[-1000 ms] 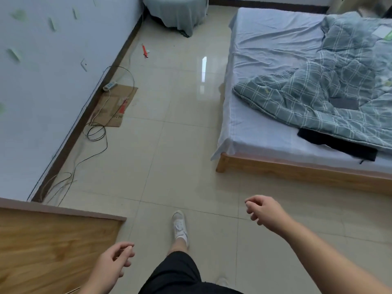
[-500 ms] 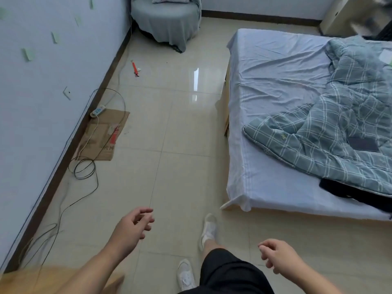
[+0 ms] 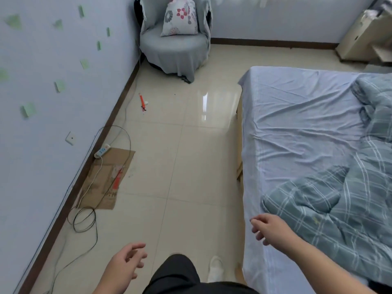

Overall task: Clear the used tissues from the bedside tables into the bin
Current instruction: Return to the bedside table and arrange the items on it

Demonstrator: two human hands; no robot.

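Left hand (image 3: 125, 266) loosely open and empty above glossy beige tiled floor (image 3: 191, 166), right hand (image 3: 270, 228) likewise slack and empty beside pale blue sheeted bed (image 3: 297, 124), green plaid quilt (image 3: 339, 204) rumpled there, grey round armchair (image 3: 176, 49) far off, no used tissues or bin seen.

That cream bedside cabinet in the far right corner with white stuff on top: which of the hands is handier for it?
Probably the right hand: empty, open, on the bed's side, like the cabinet.
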